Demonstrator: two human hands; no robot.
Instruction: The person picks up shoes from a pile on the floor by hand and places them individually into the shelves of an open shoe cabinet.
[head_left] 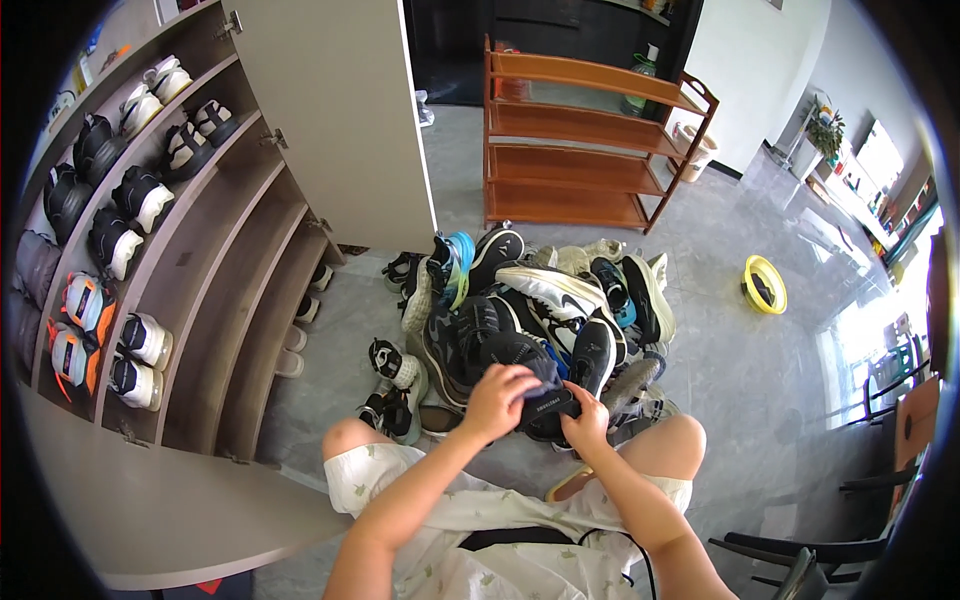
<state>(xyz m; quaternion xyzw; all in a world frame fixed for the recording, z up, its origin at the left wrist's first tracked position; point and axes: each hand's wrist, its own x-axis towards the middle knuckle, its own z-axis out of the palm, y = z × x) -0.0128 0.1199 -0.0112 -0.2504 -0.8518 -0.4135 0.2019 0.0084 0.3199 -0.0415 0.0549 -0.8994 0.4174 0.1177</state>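
Note:
My left hand (497, 402) is closed, its fingers bent over a soft dark grey cloth (543, 372) that rests against a black shoe. That black shoe (550, 404), with pale lettering, is pinched in my right hand (584, 416). Part of it is hidden by the fingers and the cloth. Both hands are above the near side of a heap of mixed shoes. Just beyond them lies a dark mesh shoe (512, 349). To the right of it is a black sneaker (594, 356) with a white sole, and farther back a white sneaker (552, 287).
A curved shoe cabinet (215, 265) on the left holds several pairs; its tall door (325, 120) stands open. Behind the heap is a brown wooden rack (575, 120). A yellow basin (764, 284) sits on the grey floor at right, with dark chairs (800, 550) at lower right.

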